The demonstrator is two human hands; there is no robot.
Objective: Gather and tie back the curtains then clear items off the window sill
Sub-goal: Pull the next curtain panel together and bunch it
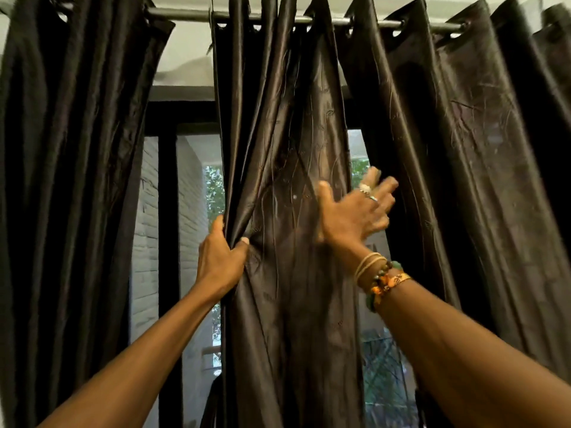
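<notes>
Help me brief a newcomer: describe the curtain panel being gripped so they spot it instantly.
Follow the metal rod to its middle. The middle curtain panel hangs there, window showing on both sides. Unlike its neighbours, its left edge is gripped by the left hand.

The middle curtain (pixel 287 149) hangs from the rod (pixel 278 18) above it, with the left curtain (pixel 71 149) apart to its left and the right curtain (pixel 463 134) just to its right. Behind it, the window frame (pixel 168 211) shows through the gaps on both sides. The left hand (pixel 219 261) grips its left edge, and the right hand (pixel 355 214) lies before its right edge.
</notes>
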